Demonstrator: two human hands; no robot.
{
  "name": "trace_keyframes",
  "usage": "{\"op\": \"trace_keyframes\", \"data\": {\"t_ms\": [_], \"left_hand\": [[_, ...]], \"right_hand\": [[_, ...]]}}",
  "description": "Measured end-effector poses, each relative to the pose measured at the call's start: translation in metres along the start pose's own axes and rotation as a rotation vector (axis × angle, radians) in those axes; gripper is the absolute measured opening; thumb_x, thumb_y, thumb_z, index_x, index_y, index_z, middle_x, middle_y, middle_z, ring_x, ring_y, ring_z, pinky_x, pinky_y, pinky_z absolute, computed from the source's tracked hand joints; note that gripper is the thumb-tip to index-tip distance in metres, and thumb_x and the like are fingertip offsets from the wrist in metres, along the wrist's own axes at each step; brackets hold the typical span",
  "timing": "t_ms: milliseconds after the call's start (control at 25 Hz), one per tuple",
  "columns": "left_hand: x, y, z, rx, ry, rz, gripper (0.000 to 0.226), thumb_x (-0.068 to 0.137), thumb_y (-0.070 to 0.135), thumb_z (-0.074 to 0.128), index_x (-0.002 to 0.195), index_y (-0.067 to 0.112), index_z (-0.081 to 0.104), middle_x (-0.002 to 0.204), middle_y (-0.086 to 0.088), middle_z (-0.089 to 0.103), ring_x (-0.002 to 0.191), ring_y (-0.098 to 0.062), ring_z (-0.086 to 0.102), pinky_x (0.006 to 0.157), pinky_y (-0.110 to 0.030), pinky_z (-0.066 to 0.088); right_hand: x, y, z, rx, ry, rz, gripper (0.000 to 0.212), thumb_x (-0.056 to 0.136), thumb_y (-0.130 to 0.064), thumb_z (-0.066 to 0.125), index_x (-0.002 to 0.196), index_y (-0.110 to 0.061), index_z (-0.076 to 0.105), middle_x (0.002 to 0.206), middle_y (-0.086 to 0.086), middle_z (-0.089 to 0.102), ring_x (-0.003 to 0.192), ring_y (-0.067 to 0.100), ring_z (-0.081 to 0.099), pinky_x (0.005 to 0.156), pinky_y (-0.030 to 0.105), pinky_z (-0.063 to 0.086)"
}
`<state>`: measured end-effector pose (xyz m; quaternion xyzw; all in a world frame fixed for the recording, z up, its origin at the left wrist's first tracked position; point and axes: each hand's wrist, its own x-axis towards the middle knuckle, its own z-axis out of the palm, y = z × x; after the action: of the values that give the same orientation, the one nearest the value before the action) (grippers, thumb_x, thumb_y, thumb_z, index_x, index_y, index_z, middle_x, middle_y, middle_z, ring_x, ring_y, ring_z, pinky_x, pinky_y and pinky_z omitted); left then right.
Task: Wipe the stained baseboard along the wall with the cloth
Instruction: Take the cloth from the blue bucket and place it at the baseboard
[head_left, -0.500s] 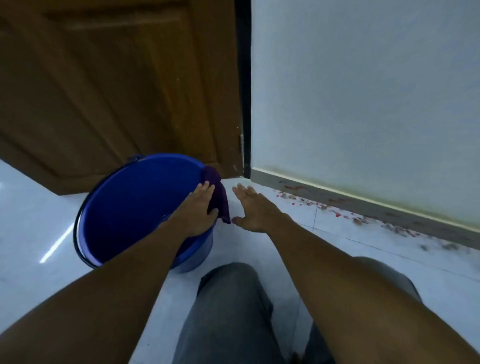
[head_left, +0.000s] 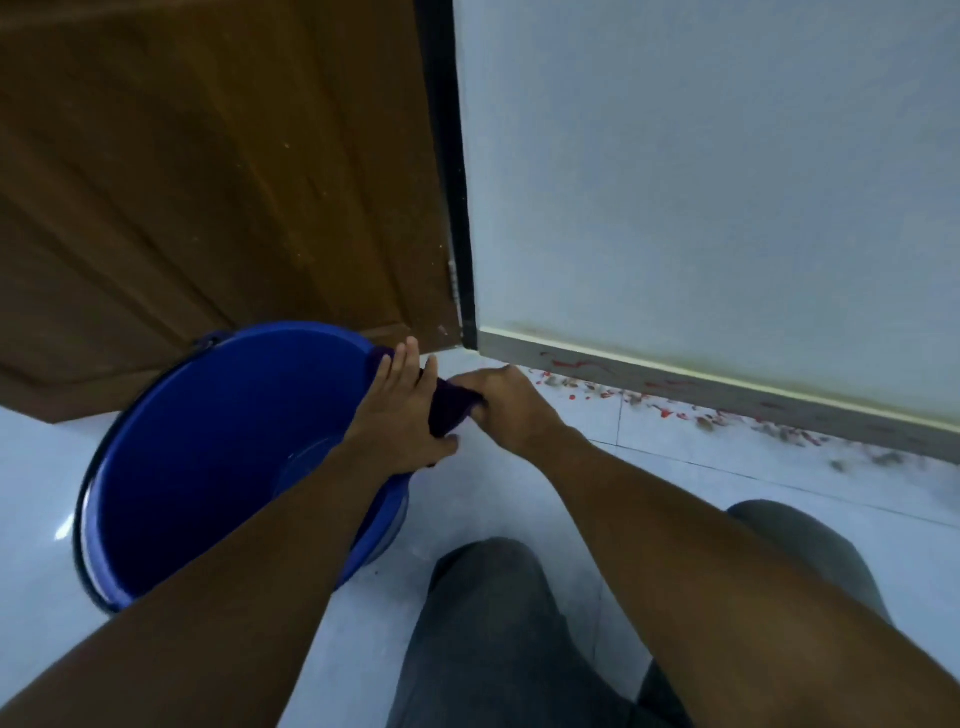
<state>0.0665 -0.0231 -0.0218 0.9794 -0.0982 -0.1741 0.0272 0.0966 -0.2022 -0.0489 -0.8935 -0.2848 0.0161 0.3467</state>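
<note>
Right hand (head_left: 506, 408): fingers curled shut around the near end of the dark purple cloth (head_left: 451, 408), apparently to draw it off the bucket rim.

Left hand (head_left: 402, 415): fingers extended and loosely spread, palm pressed flat over the cloth and the bucket's edge, thumb hooked at the near side; probably steadying the bucket while the cloth is taken.

Cloth: bunched between the two hands, draped over the right rim; its far end shows beyond the left fingertips.

Blue plastic bucket (head_left: 218, 447): tilted toward the viewer, dark handle along the left rim; contents cannot be told.

Grey baseboard (head_left: 727, 397): right of the hands, running far-left to near-right under the pale wall (head_left: 701, 182); red streaks on its face, not yet wiped.

Red and brown debris (head_left: 717, 418): strewn on the glossy white tiled floor (head_left: 675, 467) along the baseboard.

Brown wooden door (head_left: 208, 182): far left, dark frame edge beside the wall.

Knees in grey trousers (head_left: 493, 623): near centre, the person crouched low.
</note>
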Motion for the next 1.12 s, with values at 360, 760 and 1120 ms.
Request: {"op": "trace_keyframes", "data": {"t_ms": [360,760,1120], "left_hand": [[0.087,0.087,-0.011,-0.027,-0.065,-0.066,0.049,0.096,0.006,0.067,0.141,0.008,0.046,0.132,-0.018,0.061,0.122,-0.038,0.064,0.100,-0.045,0.054],[0.157,0.107,0.080,-0.100,-0.174,0.015,0.055,0.093,0.003,0.071,0.143,0.014,0.051,0.135,-0.012,0.061,0.124,-0.029,0.062,0.100,-0.036,0.054],[0.202,0.071,0.165,-0.250,-0.075,-0.122,0.068,0.102,0.021,0.062,0.162,0.019,0.029,0.170,-0.007,0.031,0.154,-0.030,0.036,0.125,-0.049,0.032]], "right_hand": [[-0.003,0.084,-0.072,-0.196,-0.093,0.223,0.024,0.077,0.002,0.055,0.093,-0.010,0.070,0.085,0.008,0.068,0.079,0.028,0.061,0.068,0.038,0.053],[-0.044,0.182,-0.034,-0.210,-0.384,0.355,0.042,0.089,-0.013,0.070,0.129,-0.020,0.061,0.114,0.004,0.069,0.102,0.022,0.063,0.087,0.033,0.056],[-0.055,0.240,0.012,-0.310,-0.551,0.234,0.050,0.098,-0.042,0.050,0.145,-0.024,0.046,0.137,0.001,0.055,0.121,0.020,0.056,0.100,0.035,0.051]]}}
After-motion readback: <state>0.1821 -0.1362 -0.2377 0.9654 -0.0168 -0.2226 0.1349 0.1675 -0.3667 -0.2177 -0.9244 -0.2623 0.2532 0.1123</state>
